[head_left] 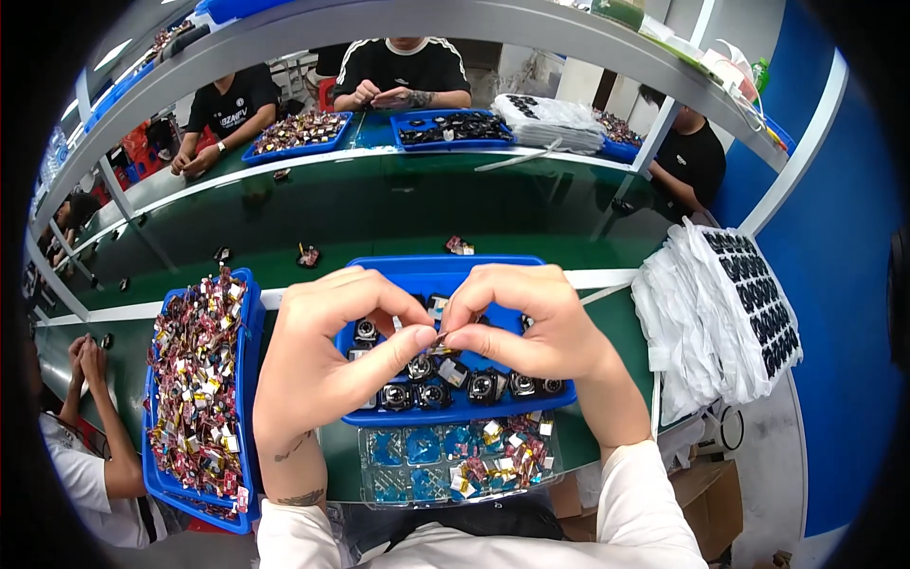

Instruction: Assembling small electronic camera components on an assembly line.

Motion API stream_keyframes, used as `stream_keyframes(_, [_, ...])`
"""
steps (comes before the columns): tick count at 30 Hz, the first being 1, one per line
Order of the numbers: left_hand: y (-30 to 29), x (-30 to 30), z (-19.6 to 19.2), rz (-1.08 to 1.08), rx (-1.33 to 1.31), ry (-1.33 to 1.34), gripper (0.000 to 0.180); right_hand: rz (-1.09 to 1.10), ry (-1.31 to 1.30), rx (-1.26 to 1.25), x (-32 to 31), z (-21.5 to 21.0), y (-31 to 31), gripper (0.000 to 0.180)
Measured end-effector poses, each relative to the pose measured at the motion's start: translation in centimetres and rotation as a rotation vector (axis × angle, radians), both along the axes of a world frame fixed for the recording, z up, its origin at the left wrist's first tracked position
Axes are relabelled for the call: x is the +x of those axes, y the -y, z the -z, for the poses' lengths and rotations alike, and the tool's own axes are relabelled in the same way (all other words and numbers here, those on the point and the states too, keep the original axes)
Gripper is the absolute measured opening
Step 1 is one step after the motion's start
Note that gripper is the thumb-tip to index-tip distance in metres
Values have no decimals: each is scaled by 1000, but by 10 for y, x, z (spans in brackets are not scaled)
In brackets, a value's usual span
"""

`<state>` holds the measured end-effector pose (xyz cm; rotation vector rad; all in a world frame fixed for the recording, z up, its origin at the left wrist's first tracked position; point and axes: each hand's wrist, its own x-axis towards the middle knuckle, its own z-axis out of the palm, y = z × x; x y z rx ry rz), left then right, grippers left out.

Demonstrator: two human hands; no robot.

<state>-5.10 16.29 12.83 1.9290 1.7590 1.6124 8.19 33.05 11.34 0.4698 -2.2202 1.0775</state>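
A clear plastic compartment tray sits nearest the body, small wired components heaped in its right half. Above and beyond it, the left hand and the right hand meet, thumbs and fingers pinched on one small component, mostly hidden by the fingertips. It is held over a blue plastic tray containing black lens modules. To the left, a blue bin is piled with more wired pieces; to the right rises a stack of white-wrapped sheets, black parts in rows on its face. Farther out, a few loose pieces lie on the green tabletop. Across it, co-workers in black shirts sit by another blue tray and a second white stack.
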Motion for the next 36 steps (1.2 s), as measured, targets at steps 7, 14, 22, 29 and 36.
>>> stream_keyframes(7, [-8,5,6,-147,0,-85,9,129,26,-156,0,16,-6,9])
stream_keyframes(14, [-27,5,12,-57,-88,11,15,-25,168,-365,4,16,-13,9])
stream_keyframes(22, [-24,4,19,17,-23,379,12,71,104,-397,1,17,-18,11])
stream_keyframes(29, [-25,15,17,-119,-72,174,16,235,-52,-184,2,15,-13,6])
stream_keyframes(36, [-31,19,21,-275,25,8,11,241,-14,-358,-1,22,-12,6])
